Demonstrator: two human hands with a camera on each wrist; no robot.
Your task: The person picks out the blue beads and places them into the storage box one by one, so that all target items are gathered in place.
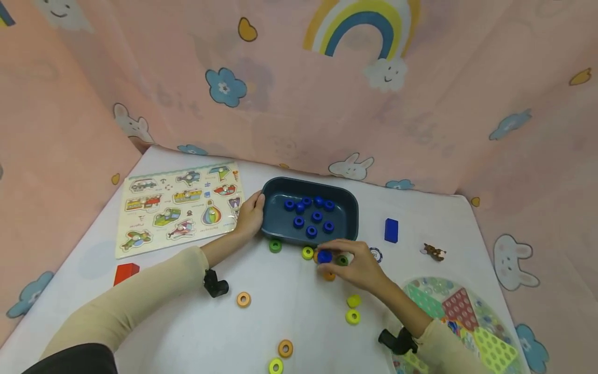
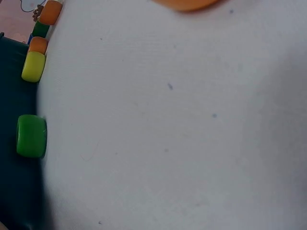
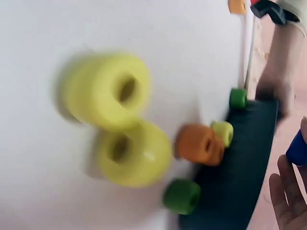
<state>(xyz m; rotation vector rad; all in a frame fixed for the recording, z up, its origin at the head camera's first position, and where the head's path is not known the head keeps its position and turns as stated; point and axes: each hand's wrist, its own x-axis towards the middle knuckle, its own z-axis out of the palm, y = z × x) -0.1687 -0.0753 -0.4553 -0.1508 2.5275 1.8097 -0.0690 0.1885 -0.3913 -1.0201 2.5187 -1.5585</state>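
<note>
A dark blue-grey tray (image 1: 345,208) lies on the table with several blue ring beads (image 1: 311,231) inside it. My left hand (image 1: 250,215) holds the tray by its left end, thumb on the rim. Just off the tray's front edge, my right hand (image 1: 357,262) pinches a blue bead (image 1: 324,256) between thumb and fingers; the right wrist view shows that blue bead (image 3: 298,149) at its right edge. Beneath and beside this hand lie a green bead (image 1: 342,260), an orange bead (image 1: 329,276) and a yellow bead (image 1: 307,253). Another green bead (image 1: 275,245) sits by the tray's front left.
A picture puzzle board (image 1: 161,208) lies at the left, with a red block (image 1: 126,272) below. To the right are a blue block (image 1: 391,230), a small brown figure (image 1: 434,252) and a round patterned mat (image 1: 439,296). Yellow beads (image 1: 353,316) and orange beads (image 1: 285,348) are scattered in front.
</note>
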